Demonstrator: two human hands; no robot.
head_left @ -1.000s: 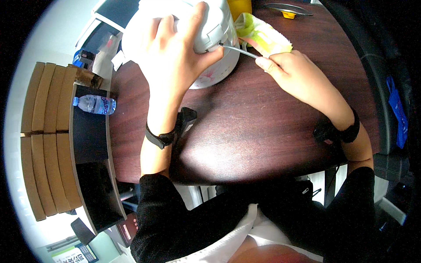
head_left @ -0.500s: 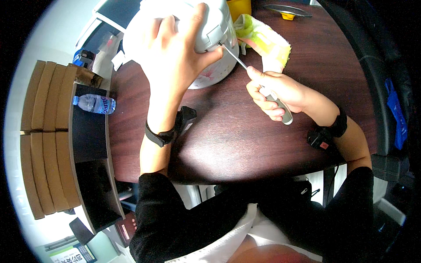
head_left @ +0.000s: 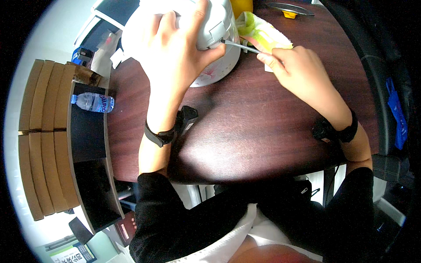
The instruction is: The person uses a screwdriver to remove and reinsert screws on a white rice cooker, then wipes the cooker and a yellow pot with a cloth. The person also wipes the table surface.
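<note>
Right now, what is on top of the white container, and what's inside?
The white container has the left hand spread on its top. The hand and the picture's upper edge hide part of that top; the inside is covered and cannot be seen.

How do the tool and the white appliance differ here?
The tool is thin and grey; the appliance is bulky and white with pink decoration. The right grip is closed around the tool; the left grip is spread over the appliance. Shared: each has a grip on it.

I sit in what looks like an office: dark wooden desk (head_left: 245, 118), black shelf (head_left: 90, 136), rows of brown boxes (head_left: 47, 171).
</note>
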